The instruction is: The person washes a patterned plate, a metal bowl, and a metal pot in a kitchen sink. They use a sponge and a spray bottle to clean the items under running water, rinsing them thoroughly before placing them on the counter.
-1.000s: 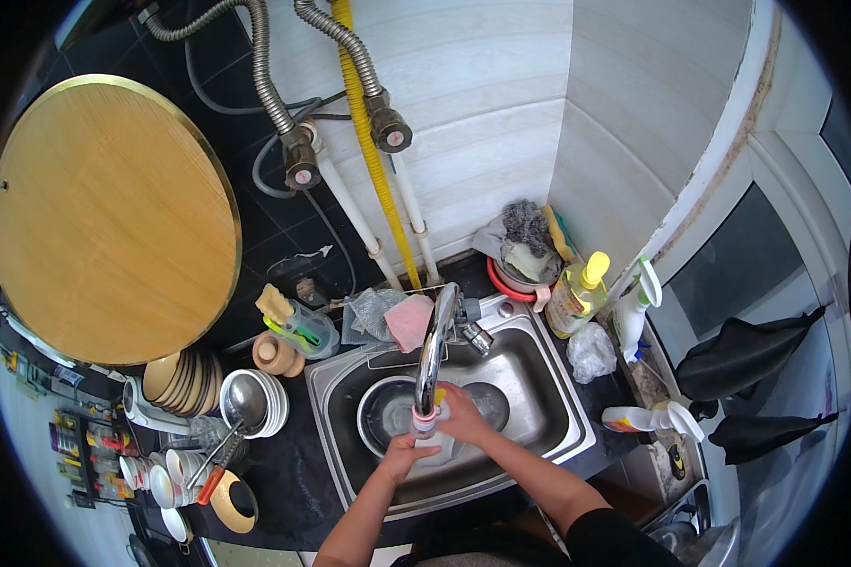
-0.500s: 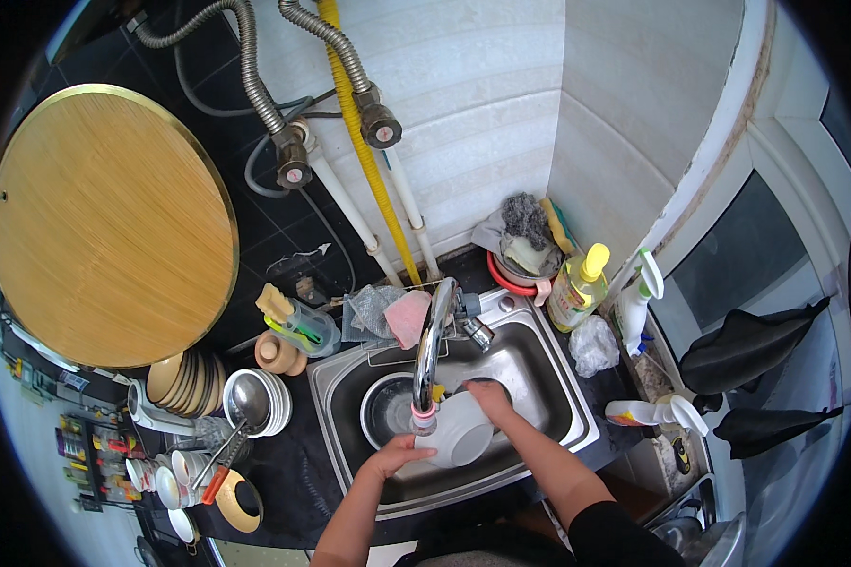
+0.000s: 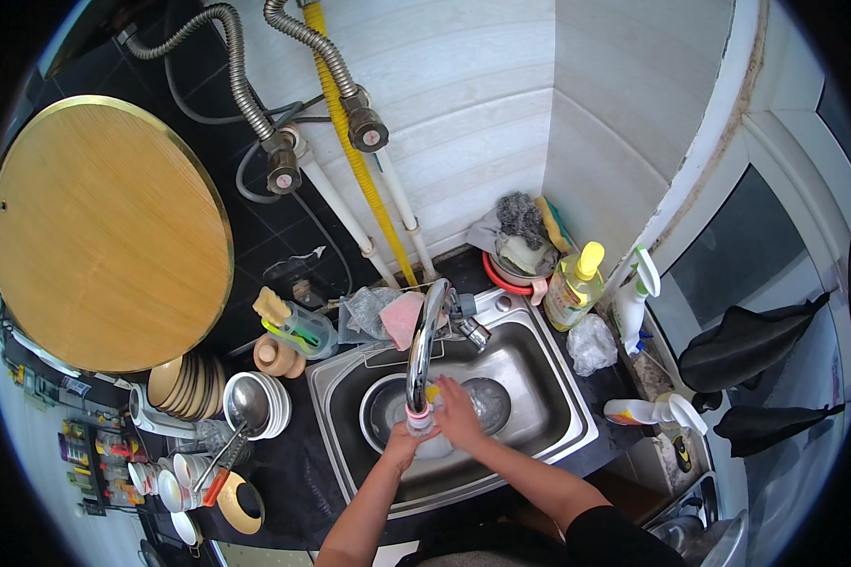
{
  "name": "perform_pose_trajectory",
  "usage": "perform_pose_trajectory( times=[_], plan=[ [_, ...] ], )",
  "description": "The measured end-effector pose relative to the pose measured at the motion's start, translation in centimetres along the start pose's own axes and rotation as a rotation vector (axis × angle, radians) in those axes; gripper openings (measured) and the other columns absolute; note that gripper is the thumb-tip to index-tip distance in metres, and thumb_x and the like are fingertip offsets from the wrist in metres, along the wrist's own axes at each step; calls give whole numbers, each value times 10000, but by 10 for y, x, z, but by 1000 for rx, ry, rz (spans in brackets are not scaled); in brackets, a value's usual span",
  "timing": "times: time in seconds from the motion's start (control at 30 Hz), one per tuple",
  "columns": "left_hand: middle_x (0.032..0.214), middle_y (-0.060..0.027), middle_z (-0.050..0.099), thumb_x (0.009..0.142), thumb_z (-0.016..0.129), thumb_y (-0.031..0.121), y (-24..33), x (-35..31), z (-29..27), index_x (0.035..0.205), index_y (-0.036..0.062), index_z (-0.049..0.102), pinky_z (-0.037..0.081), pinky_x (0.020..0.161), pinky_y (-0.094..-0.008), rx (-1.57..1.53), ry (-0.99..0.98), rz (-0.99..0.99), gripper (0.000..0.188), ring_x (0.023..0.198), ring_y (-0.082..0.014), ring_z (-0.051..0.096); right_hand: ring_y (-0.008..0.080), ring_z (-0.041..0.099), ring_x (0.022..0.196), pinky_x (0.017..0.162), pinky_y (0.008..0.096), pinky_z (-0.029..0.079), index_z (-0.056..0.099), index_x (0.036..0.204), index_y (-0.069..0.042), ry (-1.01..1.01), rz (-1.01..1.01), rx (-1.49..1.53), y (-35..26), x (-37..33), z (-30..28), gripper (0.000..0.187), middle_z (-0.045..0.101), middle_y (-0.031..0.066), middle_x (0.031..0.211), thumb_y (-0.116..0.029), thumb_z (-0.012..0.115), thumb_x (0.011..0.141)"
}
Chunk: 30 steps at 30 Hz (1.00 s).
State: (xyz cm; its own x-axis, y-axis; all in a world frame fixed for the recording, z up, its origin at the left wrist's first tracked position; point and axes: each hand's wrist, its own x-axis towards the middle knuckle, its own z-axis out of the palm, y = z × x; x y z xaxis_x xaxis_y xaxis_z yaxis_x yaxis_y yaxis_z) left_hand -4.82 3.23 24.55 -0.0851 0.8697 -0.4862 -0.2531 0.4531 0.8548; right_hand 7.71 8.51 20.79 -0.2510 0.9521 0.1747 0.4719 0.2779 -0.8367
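Note:
Under the spout of the chrome faucet (image 3: 427, 340), my two hands are close together over the steel sink (image 3: 539, 378). My left hand (image 3: 408, 446) is closed at the left edge of a white bowl (image 3: 435, 448), which is mostly covered by the hands. Stretched fingers of my right hand (image 3: 458, 416) lie over the bowl's right side, beside the spout tip. Left of them in the sink sits a metal basin (image 3: 373, 416). A rounded, shiny, clear or metal dish (image 3: 490, 404) is just right of my right hand.
Stacked white bowls with a ladle (image 3: 250, 403) and more dishes stand on the left counter. Behind the sink are cloths (image 3: 403, 317) and a clear utensil holder (image 3: 314, 333). A yellow-capped bottle (image 3: 573, 283), spray bottles (image 3: 632, 302) and a crumpled plastic bag (image 3: 592, 344) line the right.
The white bowl has moved left under the spout and is now mostly hidden. My right hand has shifted left over it, uncovering the shiny dish. My left hand has moved slightly right.

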Motion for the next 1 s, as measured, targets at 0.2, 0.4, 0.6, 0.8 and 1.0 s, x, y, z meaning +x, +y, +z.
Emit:
perform_pose_trajectory(
  times=[0.2,0.4,0.6,0.8,1.0],
  plan=[
    [929,-17,623,692,712,24,2,-11,0,963,28,623,435,788,-258,56,-33,2,285,850,-105,570,307,444,1144,982,333,314,455,1200,20,-46,219,484,21,13,13,429,486,186,1206,-254,471,870],
    [936,-13,626,706,697,14,11,-21,2,972,21,622,432,791,-252,57,-117,-17,277,850,-97,567,315,427,1145,977,338,302,444,1218,16,-35,251,312,14,9,1,453,474,208,1209,-280,457,875],
    [973,-25,618,724,677,16,-4,-13,-11,1000,26,606,423,825,-261,-11,-117,-43,285,901,-113,562,285,546,1000,860,370,416,525,1130,-7,-193,356,548,52,20,35,492,585,148,1032,-411,470,855],
    [1089,-77,574,788,564,30,-20,-8,-22,1129,28,510,436,885,-352,-500,-94,-58,345,1000,-213,558,210,616,836,750,340,493,563,1078,-50,-174,1051,1276,83,-8,10,491,628,82,947,-472,437,860],
    [1098,-95,565,855,528,91,-15,6,-17,1154,53,477,455,873,-389,-682,54,-43,306,1009,-234,555,231,435,1128,922,316,365,270,1295,55,-68,642,801,47,-47,31,691,428,180,1238,-414,508,847]
  ],
)
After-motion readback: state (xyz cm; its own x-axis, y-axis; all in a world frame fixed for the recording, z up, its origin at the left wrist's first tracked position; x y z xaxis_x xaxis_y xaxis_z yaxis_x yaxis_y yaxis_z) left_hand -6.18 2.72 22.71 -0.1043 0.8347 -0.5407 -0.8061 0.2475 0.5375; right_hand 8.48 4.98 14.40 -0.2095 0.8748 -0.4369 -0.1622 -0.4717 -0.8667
